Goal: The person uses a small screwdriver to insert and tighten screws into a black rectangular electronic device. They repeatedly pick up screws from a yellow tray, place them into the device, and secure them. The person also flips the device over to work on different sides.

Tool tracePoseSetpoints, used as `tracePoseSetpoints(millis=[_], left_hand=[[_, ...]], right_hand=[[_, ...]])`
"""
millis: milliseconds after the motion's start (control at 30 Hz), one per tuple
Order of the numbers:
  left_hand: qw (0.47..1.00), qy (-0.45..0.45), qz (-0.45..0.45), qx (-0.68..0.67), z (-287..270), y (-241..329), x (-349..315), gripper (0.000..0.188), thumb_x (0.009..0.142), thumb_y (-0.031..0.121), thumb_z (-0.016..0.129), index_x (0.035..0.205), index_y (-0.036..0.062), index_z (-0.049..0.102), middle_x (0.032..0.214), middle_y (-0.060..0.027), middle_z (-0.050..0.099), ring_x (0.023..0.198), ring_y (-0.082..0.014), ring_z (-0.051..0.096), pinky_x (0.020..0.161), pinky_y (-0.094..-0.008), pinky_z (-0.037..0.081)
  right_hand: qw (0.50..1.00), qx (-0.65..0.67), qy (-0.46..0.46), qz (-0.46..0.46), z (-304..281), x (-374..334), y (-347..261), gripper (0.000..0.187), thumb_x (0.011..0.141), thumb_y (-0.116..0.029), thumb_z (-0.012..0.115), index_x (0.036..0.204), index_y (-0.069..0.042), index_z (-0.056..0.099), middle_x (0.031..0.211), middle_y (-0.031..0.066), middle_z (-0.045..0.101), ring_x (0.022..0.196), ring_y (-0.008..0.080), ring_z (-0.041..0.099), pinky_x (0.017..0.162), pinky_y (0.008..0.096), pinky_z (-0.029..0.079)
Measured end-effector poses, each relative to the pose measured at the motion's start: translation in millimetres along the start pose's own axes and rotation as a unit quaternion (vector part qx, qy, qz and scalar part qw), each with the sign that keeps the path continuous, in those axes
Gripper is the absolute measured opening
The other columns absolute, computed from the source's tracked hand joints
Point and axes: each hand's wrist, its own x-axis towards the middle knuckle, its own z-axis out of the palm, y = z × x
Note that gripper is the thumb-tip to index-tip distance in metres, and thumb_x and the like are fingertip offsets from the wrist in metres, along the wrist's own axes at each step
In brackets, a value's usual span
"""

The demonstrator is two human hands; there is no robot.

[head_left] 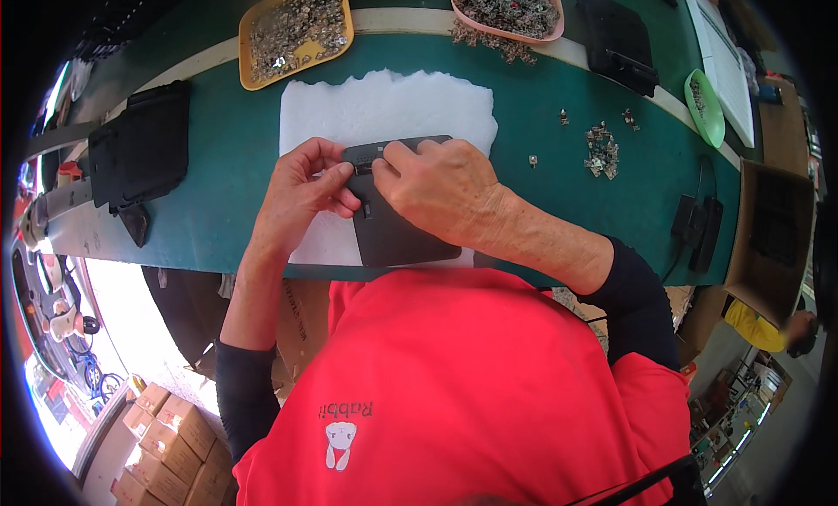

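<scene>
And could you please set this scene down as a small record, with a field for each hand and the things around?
Left hand: fingertips at the upper left of a flat black panel; grip unclear
Right hand: over the panel's upper part, fingers curled; grip unclear
Under the panel: white foam sheet
Bench: green top
Far side: yellow tray and pink tray, both holding small metal parts
Right side: loose metal parts; green dish
Left side: black pieces

The panel (393, 237) is dark grey. The foam sheet (393, 104) is white, the table (559, 192) green, the shirt (471, 357) red.
</scene>
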Motion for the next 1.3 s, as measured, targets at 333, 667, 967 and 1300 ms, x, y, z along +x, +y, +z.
tracePoseSetpoints(millis=[333, 667, 967, 1300], left_hand=[[0.999, 0.024, -0.016, 0.028, 6.6, 5.9, -3.9, 0.013, 0.095, 0.005, 0.057, 0.106, -0.0030, 0.056, 0.086, -0.0055, 0.061, 0.062, -0.0099, 0.064, 0.055, -0.0213, 0.054], [0.998, 0.052, 0.018, 0.039, 12.5, -1.6, -2.3, 0.014, 0.091, 0.005, 0.061, 0.103, -0.0015, 0.056, 0.083, -0.0047, 0.061, 0.056, -0.0089, 0.061, 0.048, -0.0223, 0.051], [0.993, 0.087, 0.036, 0.067, 20.2, -3.8, -5.6, 0.015, 0.091, 0.005, 0.061, 0.104, -0.0013, 0.057, 0.081, -0.0039, 0.060, 0.050, -0.0073, 0.056, 0.041, -0.0217, 0.043], [0.994, 0.080, 0.067, 0.036, 17.1, -14.5, -9.9, 0.017, 0.091, 0.004, 0.060, 0.107, -0.0024, 0.057, 0.086, -0.0041, 0.062, 0.053, -0.0058, 0.056, 0.040, -0.0201, 0.040]], right_hand=[[0.998, 0.040, -0.044, 0.033, -5.3, 0.9, 0.9, 0.010, 0.078, -0.014, 0.062, 0.087, -0.010, 0.063, 0.083, 0.0029, 0.057, 0.066, 0.0172, 0.066, 0.056, 0.0309, 0.053], [0.997, 0.072, -0.006, 0.032, -4.3, -4.2, 4.4, 0.008, 0.079, -0.012, 0.061, 0.078, -0.007, 0.066, 0.085, 0.0087, 0.062, 0.063, 0.0203, 0.067, 0.054, 0.0313, 0.051], [0.998, 0.040, -0.011, 0.037, -6.8, -7.7, 5.2, 0.015, 0.079, -0.013, 0.061, 0.092, -0.008, 0.065, 0.083, 0.0059, 0.056, 0.067, 0.0195, 0.065, 0.055, 0.0313, 0.052], [0.999, 0.033, 0.038, 0.014, -2.2, -7.6, 3.7, 0.009, 0.079, -0.014, 0.061, 0.085, -0.009, 0.063, 0.082, 0.0048, 0.057, 0.065, 0.0186, 0.064, 0.053, 0.0314, 0.051]])
